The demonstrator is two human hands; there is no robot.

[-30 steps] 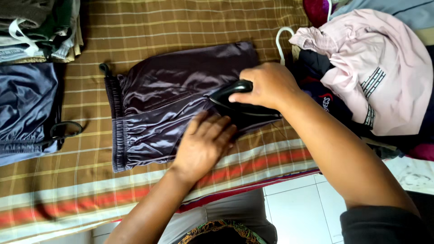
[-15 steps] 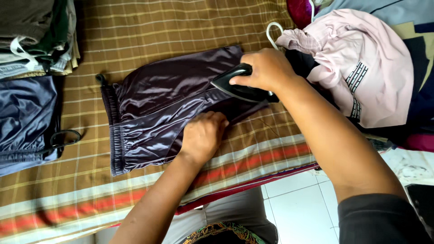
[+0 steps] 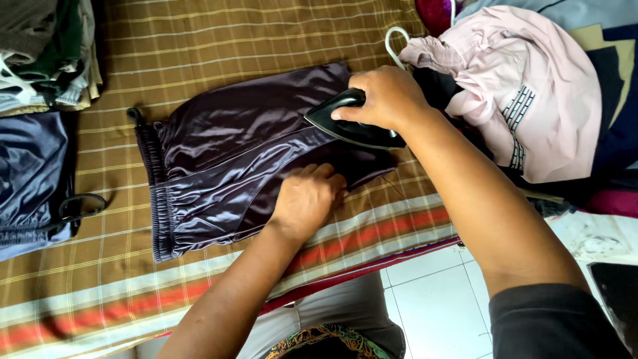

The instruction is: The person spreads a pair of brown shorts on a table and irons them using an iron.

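Observation:
A pair of shiny dark purple shorts (image 3: 226,153) lies flat on a brown checked cloth (image 3: 219,46), waistband to the left. My right hand (image 3: 385,96) grips the handle of a black iron (image 3: 345,126) resting on the right end of the shorts. My left hand (image 3: 307,199) presses down on the lower leg of the shorts, fingers curled against the fabric just below the iron.
A stack of folded clothes (image 3: 40,53) sits at the top left, with a blue satin garment (image 3: 30,173) on a hanger beneath it. A heap of unfolded clothes topped by a pink garment (image 3: 525,93) lies right. White floor tiles (image 3: 432,299) show below the cloth's striped edge.
My right hand has slid the iron up and to the right along the shorts. My left hand has curled its fingers and stayed pressing on the lower leg.

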